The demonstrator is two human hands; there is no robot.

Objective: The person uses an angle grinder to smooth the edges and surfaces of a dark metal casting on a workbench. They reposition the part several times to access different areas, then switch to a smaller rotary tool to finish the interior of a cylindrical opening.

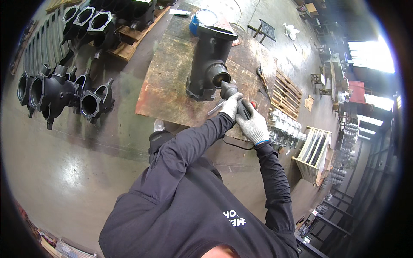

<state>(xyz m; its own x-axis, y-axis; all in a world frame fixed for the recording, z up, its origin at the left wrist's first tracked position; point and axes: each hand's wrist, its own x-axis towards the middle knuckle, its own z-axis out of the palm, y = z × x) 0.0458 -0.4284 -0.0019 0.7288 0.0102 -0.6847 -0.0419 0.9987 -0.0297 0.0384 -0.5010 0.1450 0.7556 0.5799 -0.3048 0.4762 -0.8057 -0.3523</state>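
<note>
A black metal valve body [205, 60] lies on the worn wooden tabletop [161, 94], its round side port [219, 74] facing me. Both my hands, in light knitted gloves, hold a dark grey corded die grinder [229, 89]. Around its front part, near the tapered nose, my left hand [232, 105] is closed. My right hand [253, 125] grips the rear body, from which a black cord [238, 147] seems to hang. The grinder's tip is at the mouth of the port; whether it touches the inner wall cannot be made out.
A blue-and-white bucket [204, 19] stands at the table's far side. Towards the right edge lies a tool with a dark disc-shaped head [260, 72]. Several black castings [60, 92] stand left on the floor. Pallets [286, 94] and silvery metal parts [284, 129] are right.
</note>
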